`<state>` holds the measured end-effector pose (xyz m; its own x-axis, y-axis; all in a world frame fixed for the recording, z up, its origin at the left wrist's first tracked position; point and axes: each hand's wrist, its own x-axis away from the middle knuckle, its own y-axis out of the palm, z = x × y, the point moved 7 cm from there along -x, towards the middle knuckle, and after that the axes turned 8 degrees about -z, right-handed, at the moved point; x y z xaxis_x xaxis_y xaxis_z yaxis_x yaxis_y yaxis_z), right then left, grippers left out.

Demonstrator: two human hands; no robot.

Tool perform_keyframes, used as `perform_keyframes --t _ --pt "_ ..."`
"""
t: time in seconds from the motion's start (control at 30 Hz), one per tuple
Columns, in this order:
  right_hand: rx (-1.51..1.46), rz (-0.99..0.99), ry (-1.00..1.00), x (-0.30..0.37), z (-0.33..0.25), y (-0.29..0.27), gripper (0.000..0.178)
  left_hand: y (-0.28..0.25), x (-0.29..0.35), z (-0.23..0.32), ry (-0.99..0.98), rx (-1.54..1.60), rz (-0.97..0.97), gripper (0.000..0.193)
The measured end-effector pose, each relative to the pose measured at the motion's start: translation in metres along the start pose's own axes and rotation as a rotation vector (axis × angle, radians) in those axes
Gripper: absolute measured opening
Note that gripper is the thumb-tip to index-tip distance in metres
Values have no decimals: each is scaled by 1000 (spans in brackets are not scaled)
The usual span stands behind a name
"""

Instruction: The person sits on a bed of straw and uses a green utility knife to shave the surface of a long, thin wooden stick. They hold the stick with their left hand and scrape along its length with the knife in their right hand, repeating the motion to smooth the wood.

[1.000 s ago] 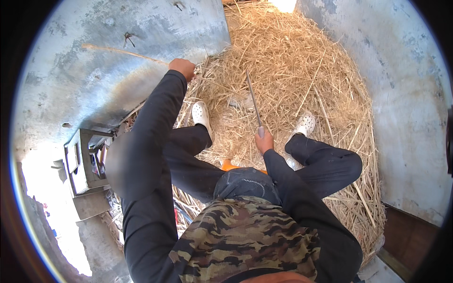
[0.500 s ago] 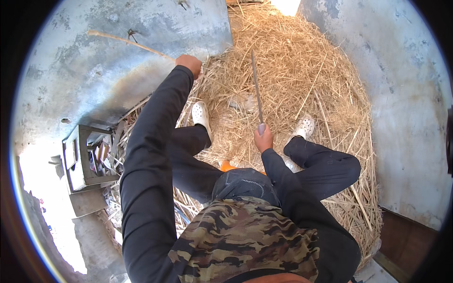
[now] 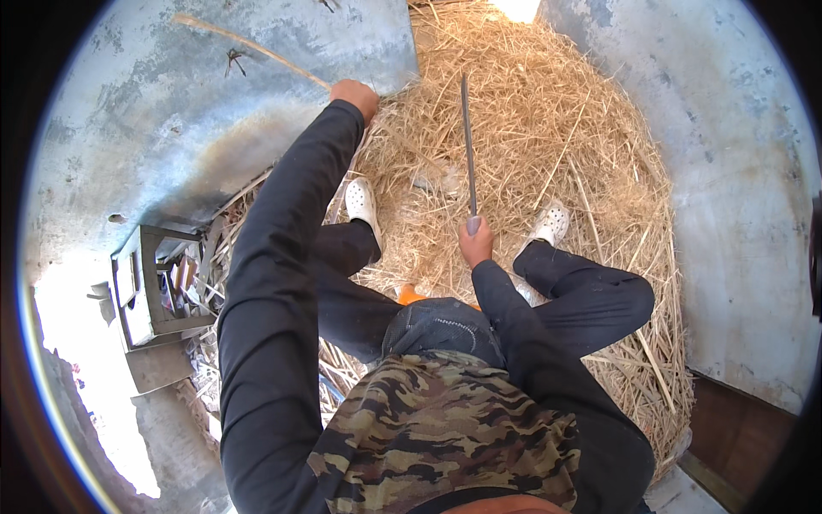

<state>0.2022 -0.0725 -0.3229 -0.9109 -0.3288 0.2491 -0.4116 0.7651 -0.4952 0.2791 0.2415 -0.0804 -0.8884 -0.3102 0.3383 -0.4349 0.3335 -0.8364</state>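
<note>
Held out at the upper left, my left hand (image 3: 355, 99) is closed around one end of a thin, slightly curved pale wooden strip (image 3: 253, 46), which slants up and leftward in front of the wall. My right hand (image 3: 477, 244) grips the handle of a long, narrow knife (image 3: 469, 150) between my knees. Its dark blade points away from me over the straw, apart from the strip. Whatever lies inside my left fist is hidden by the back of the hand.
Loose straw (image 3: 522, 103) covers the ground. Grey plastered walls (image 3: 719, 171) stand on both sides. A wooden frame (image 3: 154, 287) with scraps in it is at the left. My white clogs (image 3: 361, 202) rest on the straw, and something orange (image 3: 411, 294) shows beneath me.
My left hand has shifted slightly up and right, and the strip's far end has risen. The knife has turned a little, its tip moving up and slightly right.
</note>
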Motion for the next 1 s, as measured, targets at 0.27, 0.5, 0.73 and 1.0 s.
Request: perform_keyframes --t 0.27,0.5,0.73,1.0 --pt "147 -166 194 24 71 42 28 1 -6 2 28 -47 65 13" --pt "-16 68 -12 17 0 9 34 5 -5 5 30 -30 83 13" --pt "191 -88 63 19 80 31 29 5 -4 7 25 -64 59 15" --pt "46 -66 65 15 77 35 34 10 9 2 66 4 122 12"
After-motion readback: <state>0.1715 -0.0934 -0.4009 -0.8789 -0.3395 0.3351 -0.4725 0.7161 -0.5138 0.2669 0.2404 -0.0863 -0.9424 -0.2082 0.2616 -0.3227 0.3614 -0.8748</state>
